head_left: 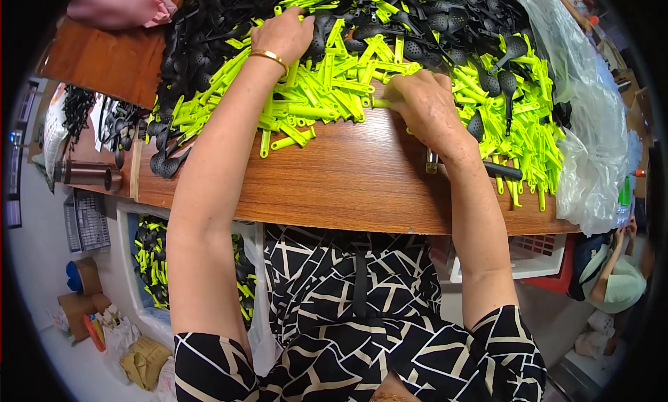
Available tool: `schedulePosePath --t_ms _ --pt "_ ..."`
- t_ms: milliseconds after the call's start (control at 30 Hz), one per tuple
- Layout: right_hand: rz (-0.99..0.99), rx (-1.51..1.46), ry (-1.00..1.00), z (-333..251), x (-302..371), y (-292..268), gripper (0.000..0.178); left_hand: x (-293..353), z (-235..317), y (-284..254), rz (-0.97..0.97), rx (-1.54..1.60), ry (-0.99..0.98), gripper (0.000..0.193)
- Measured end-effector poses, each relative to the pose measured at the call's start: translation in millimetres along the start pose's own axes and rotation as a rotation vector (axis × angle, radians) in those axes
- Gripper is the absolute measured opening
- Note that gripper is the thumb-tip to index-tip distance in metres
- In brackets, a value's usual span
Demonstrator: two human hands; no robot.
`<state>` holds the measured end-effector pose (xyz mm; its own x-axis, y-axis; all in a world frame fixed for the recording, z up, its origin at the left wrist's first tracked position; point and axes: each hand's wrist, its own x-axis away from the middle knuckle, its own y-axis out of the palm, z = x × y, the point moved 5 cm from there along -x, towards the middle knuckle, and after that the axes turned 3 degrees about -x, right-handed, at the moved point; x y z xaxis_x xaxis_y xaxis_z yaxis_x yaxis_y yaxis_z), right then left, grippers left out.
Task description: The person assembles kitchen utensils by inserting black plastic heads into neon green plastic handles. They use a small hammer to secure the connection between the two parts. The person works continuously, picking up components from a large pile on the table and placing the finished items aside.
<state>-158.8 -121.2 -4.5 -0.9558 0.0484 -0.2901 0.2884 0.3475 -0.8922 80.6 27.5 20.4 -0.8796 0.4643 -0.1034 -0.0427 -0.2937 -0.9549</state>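
A large heap of bright green plastic handles (327, 89) covers the middle of the wooden table (334, 172). Behind and among them lie many black slotted spoons and ladle heads (449, 19). My left hand (282, 36), with a gold bangle at the wrist, reaches to the far side of the green heap. Its fingers are bent down among the handles; what they grip, if anything, is hidden. My right hand (428, 106) is closed at the heap's near edge, with a green handle (381, 103) at its fingertips. Black spoons with green handles (508, 89) lie to its right.
A black-gripped tool (502, 170) lies partly under my right forearm. Clear plastic sheeting (591, 144) hangs over the right edge. At left are a brown metal cylinder (90, 174) and pink cloth (118, 4); below stands a bin (132, 263) of green and black pieces. Another person (612, 280) is at far right.
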Motion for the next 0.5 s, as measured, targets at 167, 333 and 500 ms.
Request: schedulePosePath --t_ms 167,333,500 --pt "-0.067 -0.003 -0.051 -11.3 5.7 -5.4 0.02 -22.4 2.5 18.3 0.06 -0.06 -0.087 0.055" --pt "-0.055 -0.028 -0.07 -6.8 10.4 -5.9 0.016 -18.4 -6.0 20.7 0.185 0.23 0.013 0.045" --pt "0.198 -0.464 -0.057 -11.8 4.7 -41.3 0.007 61.6 23.1 -2.8 -0.05 0.782 0.22 0.041"
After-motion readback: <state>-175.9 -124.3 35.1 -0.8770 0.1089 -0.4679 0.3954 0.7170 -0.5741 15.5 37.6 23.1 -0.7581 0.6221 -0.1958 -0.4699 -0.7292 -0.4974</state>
